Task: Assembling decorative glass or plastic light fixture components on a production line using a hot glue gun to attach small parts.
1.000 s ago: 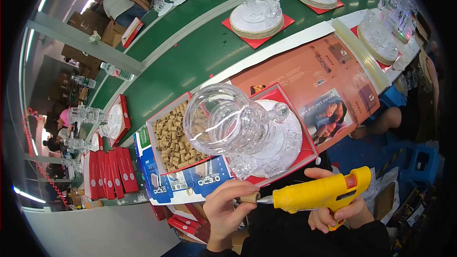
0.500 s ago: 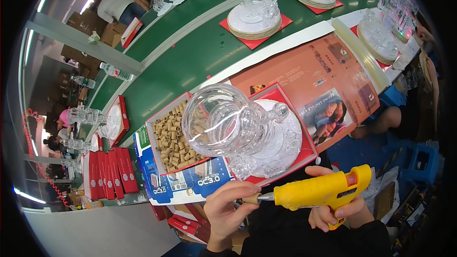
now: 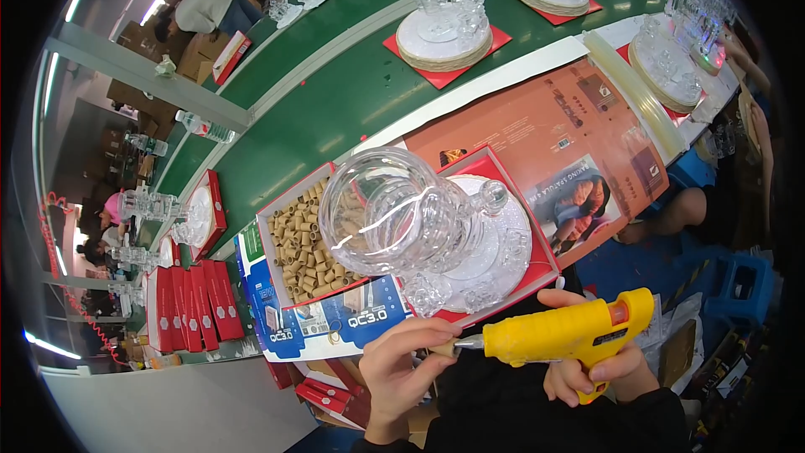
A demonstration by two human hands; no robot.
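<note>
My left hand pinches a short brown cardboard tube between thumb and fingertips. My right hand is wrapped round the handle of a yellow glue gun, its metal nozzle pointing left at the tube's rim. Whether nozzle and rim touch I cannot tell. Just beyond my hands, a clear plastic stacked piece rises from a round white base in a red box. Beside it, many similar tubes fill another open box.
Similar clear pieces on round bases stand on red squares along the green belt. A printed brown cardboard sheet covers the right side. Red boxes line up at left. Another person's arm shows at far right.
The cardboard tube has turned slightly in my left fingers, showing more of its open end. Pieces on the belt have shifted a little left. A person in the background has bent lower.
</note>
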